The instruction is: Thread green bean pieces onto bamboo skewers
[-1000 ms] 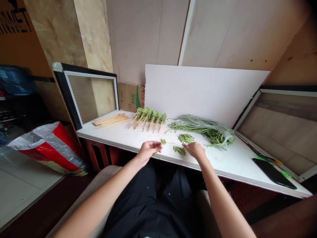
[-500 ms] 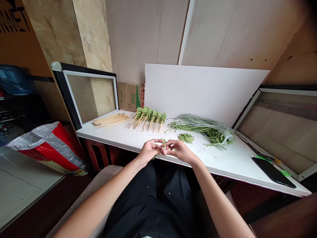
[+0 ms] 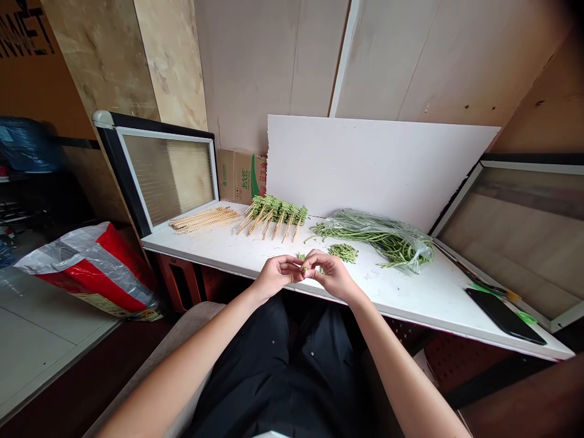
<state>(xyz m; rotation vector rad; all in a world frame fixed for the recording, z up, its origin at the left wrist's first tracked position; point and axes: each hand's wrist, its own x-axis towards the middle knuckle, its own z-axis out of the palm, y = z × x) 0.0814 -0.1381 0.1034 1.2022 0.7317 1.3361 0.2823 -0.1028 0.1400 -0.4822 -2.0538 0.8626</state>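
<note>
My left hand [image 3: 279,275] and my right hand [image 3: 327,274] meet at the front edge of the white table [image 3: 219,252]. Both have their fingers closed around small green bean pieces [image 3: 304,269], mostly hidden by the fingertips. Just beyond my right hand lies a small pile of cut green pieces [image 3: 344,252]. Farther back, skewers threaded with green beans [image 3: 280,210] are stacked, their bare sticks pointing toward me. To their left is a bundle of bare wooden skewers [image 3: 205,220]. Long green beans [image 3: 392,243] lie partly inside a clear plastic bag at the right.
A black phone [image 3: 504,316] and scissors [image 3: 490,287] lie at the table's right end. A cardboard box [image 3: 241,176] stands at the back left, beside a white board [image 3: 378,170]. A red and white bag [image 3: 100,267] is on the floor at left.
My fingers have drawn closer together, and my right fingers are more curled. The green pieces between my hands now show less. The view has shifted slightly.
</note>
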